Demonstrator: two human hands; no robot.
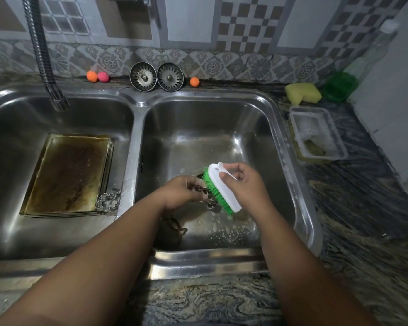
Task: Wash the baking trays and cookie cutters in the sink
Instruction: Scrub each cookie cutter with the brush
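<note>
Over right basin of sink (137, 137): metal cookie cutter (210, 204) pinched in left hand (181, 192), white-backed green scrub brush (223, 188) gripped in right hand (246, 183), bristles against cutter. In left basin: stack of stained baking trays (66, 175), flower-shaped cutter (107, 202) at its near right corner. On right basin floor, near front wall: second cutter (173, 225).

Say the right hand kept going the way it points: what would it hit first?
The right hand and its brush would likely meet the cookie cutter pinched by the left hand; depth is unclear.
</note>
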